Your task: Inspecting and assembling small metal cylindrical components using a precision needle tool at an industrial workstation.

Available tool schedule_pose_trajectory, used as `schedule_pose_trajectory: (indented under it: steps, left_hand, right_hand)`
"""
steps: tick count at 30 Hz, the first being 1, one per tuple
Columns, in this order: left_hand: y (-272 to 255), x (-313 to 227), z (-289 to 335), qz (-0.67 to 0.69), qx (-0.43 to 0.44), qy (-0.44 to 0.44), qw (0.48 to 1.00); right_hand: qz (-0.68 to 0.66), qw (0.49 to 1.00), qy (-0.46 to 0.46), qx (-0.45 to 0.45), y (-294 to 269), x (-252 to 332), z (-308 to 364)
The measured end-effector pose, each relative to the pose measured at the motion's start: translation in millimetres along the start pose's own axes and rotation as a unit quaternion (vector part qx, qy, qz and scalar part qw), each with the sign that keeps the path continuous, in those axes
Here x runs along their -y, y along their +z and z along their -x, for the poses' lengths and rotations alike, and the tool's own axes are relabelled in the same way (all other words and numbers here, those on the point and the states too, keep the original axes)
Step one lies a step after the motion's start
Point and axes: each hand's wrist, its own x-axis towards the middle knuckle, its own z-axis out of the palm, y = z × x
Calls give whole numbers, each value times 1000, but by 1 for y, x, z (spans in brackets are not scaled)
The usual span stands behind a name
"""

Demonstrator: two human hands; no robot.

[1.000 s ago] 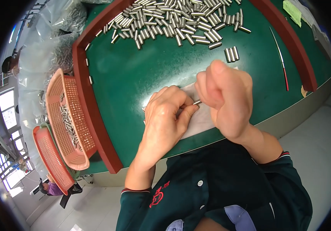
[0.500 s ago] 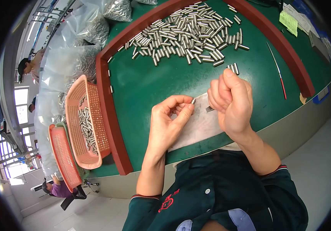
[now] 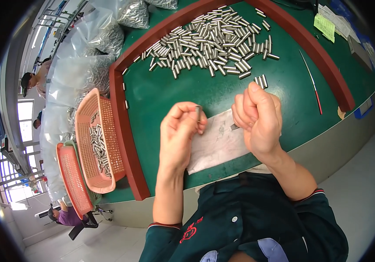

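Note:
My left hand (image 3: 176, 133) pinches a small steel cylinder (image 3: 199, 112), held upright between thumb and fingers. Over the right part of a whitish cloth (image 3: 220, 146), my right hand (image 3: 259, 120) is closed in a fist. From its lower left side pokes the flat grey end of a tool (image 3: 234, 127); the fist hides the remainder, so its kind cannot be told. Just beyond this fist, several steel cylinders (image 3: 261, 81) stand side by side. A large loose pile of similar cylinders (image 3: 213, 41) covers the far part of the green table (image 3: 161, 94).
A dark red rim (image 3: 124, 135) borders the work area. Left of it are a pink basket (image 3: 113, 144) with cylinders, a second basket (image 3: 72, 179) and plastic bags of metal parts (image 3: 106, 37). A thin red-handled tool (image 3: 317, 94) lies at right. Other people sit far left.
My left hand has moved left, away from the cloth, and turned the cylinder more upright. My right hand has shifted slightly left and stays closed.

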Motion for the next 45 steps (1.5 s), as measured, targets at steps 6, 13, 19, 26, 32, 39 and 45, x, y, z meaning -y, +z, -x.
schedule_pose_trajectory:
  steps: [6, 13, 19, 26, 32, 39, 45]
  left_hand:
    - [2, -22, -26, -14, -14, -39, 999]
    - [20, -5, -79, -605, -108, 127, 779]
    - [26, -13, -64, -626, -82, 124, 766]
    - [24, -11, 8, -575, 66, 53, 814]
    - [21, -1, 14, -548, 26, 42, 835]
    - [17, 2, 15, -531, 21, 34, 846]
    - [17, 2, 15, -524, 24, 45, 850]
  right_hand:
    - [9, 1000, -7, 13, 2, 0, 2]
    - [16, 1000, -10, 23, 1, 0, 5]
    - [15, 1000, -14, 17, -1, 0, 3]
    - [17, 1000, -19, 3, -1, 1, 2]
    - [-28, 1000, 8, 6, 0, 3, 1]
    - [-24, 999, 25, 5, 1, 2, 1]
    - [-37, 999, 31, 7, 1, 4, 0]
